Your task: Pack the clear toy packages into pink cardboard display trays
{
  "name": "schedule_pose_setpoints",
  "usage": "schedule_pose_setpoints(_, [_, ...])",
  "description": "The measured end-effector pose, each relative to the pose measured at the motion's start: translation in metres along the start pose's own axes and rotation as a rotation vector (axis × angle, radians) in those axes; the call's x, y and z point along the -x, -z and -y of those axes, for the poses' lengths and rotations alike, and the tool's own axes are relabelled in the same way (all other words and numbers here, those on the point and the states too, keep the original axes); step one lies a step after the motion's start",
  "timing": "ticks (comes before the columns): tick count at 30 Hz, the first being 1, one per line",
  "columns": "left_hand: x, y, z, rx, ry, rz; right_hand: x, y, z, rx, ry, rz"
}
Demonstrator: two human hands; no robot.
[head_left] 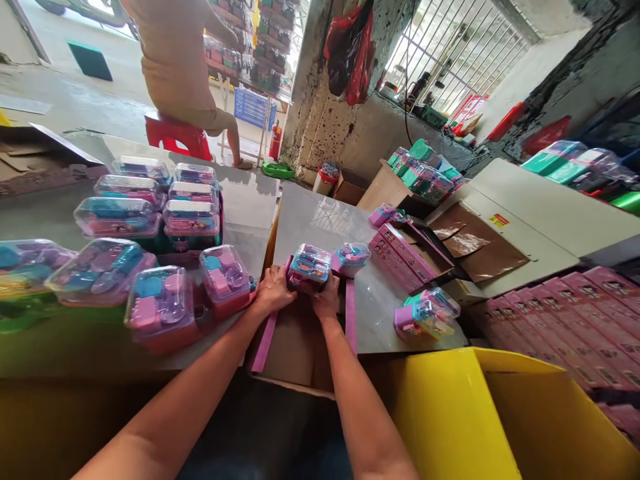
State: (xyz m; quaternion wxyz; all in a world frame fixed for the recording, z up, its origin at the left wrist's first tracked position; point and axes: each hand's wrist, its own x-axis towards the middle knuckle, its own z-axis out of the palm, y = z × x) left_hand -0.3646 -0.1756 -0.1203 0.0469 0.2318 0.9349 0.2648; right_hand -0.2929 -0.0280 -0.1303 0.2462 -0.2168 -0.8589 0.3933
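A clear-lidded plastic toy case (pixel 310 262) with blue and pink pieces inside sits at the far end of an open pink-edged carton (pixel 295 353). My left hand (pixel 275 290) is closed at the case's left side, over the carton's left wall; part of its grip is hidden. From the right, my right hand (pixel 327 298) grips the near corner of the same case, its fingers partly hidden. Just beyond that hand stands another clear-lidded case (pixel 351 257). To the left of my left hand is a pink case (pixel 226 273).
Several similar cases (pixel 117 213) stand stacked on the table at left. A pink carton (pixel 403 257) and a loose case (pixel 425 313) lie at right. A yellow box (pixel 450 400) stands at the near right. Someone sits on a red stool (pixel 179 137) beyond the table.
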Motion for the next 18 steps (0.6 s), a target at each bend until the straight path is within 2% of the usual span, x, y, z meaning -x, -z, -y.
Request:
schedule_pose_setpoints(6, [-0.002,-0.001,-0.003,-0.076,0.002,0.005,0.009,-0.006,-0.003,-0.002,0.105,0.035])
schedule_pose_setpoints(8, [-0.003,0.0,-0.004,-0.118,0.017,0.01,0.007,0.002,-0.003,0.011,0.148,0.099])
schedule_pose_setpoints(11, [-0.003,0.001,-0.006,-0.155,0.017,0.017,0.001,0.029,-0.003,0.119,0.225,0.235])
schedule_pose_setpoints(13, [-0.004,0.002,-0.007,-0.173,0.015,0.024,-0.004,0.051,-0.004,0.332,0.12,0.171])
schedule_pose_setpoints(15, [-0.004,0.003,-0.006,-0.191,0.019,0.031,-0.008,0.069,-0.009,0.555,-0.129,0.042])
schedule_pose_setpoints(16, [-0.005,0.003,-0.006,-0.201,0.023,0.033,-0.009,0.075,-0.012,0.63,-0.253,0.017])
schedule_pose_setpoints(18, [-0.005,0.003,-0.005,-0.213,0.021,0.032,-0.011,0.081,-0.018,0.701,-0.39,0.034])
